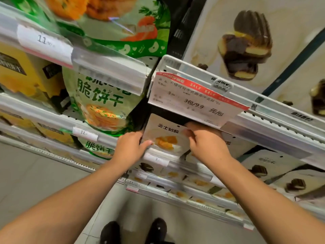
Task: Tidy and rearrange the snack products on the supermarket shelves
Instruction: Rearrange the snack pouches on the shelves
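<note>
Snack packs fill these shelves, and the biggest in my view are the pale chocolate-cake packs (246,44) on the upper right shelf, then the green cracker bags (102,95) on the left, printed 脆饼干. The one I am working on is the small white cheese pack (163,136), marked 芝士奶酪, standing at the front edge of its shelf just under the sale tag (197,97).

My left hand (130,147) grips the pack's left edge, thumb on its face. My right hand (205,140) curls over its upper right corner, fingers pinching the top.

What could go wrong, as I judge it: the pack sits right at the shelf lip, so a pull too far forward could tip it over the rail onto the lower rows. My right knuckles are just beneath the hanging tag, and lifting could knock it off its clip. Squeezing the thin pack may crush what is inside.

Readable writing: the tag says SALE SALE and 3包/9.9 元/包; a price strip (44,41) at upper left shows 11; a small label (84,132) below repeats 11.
</note>
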A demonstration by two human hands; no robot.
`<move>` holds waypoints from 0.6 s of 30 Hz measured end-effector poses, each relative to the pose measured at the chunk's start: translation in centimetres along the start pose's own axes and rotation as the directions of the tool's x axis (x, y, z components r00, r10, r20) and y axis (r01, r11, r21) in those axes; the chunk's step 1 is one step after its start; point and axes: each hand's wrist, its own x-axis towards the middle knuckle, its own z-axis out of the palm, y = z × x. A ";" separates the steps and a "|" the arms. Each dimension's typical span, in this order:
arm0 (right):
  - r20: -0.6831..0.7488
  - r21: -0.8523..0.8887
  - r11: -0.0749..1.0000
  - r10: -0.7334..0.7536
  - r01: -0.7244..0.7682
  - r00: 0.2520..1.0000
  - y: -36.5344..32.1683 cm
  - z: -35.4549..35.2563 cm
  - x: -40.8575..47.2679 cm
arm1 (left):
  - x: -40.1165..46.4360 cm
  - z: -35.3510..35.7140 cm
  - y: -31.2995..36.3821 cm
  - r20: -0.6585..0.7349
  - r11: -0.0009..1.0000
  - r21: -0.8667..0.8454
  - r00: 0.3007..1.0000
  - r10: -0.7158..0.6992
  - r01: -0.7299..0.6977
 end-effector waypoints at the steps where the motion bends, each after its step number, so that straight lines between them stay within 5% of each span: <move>1: -0.047 0.000 1.000 -0.011 0.011 0.999 -0.3 0.1 0.1 | -0.2 0.0 -0.1 0.003 1.000 -0.005 1.000 -0.006 0.006; 18: 0.076 0.073 0.991 0.103 -0.109 0.992 -0.8 0.2 0.9 | 0.4 -0.2 1.2 0.143 0.974 0.205 0.982 -0.123 0.092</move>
